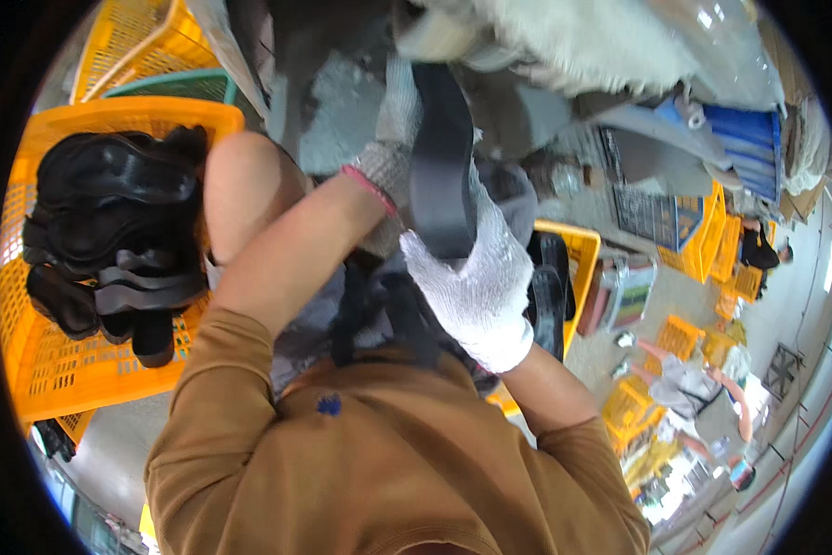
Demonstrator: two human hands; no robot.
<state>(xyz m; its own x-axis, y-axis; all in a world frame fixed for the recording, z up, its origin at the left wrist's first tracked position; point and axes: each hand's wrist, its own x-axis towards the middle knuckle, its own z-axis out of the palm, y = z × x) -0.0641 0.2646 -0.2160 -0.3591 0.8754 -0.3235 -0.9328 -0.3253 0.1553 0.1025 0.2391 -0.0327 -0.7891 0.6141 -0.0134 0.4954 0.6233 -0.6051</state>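
Observation:
A dark shoe sole [444, 176], its curved side edge toward me, stands almost upright between my two gloved hands. My right hand [481, 287], in a white knit glove, grips its near end, the thumb on one side and the fingers on the other. At the far end my left hand [400, 111], in a greyer glove with a pink band at the wrist, is closed on the sole; its fingers are partly hidden behind it. The sole's far tip meets or nearly meets a blurred, cream-coloured round part [439, 37]; contact cannot be made out.
An orange crate [111, 393] holding several black soles [120, 176] stands at my left. By my right elbow is a yellow crate [580, 268] with more dark soles. White fluffy material [573, 42] hangs ahead. Other people [689, 388] and stacked crates are farther right.

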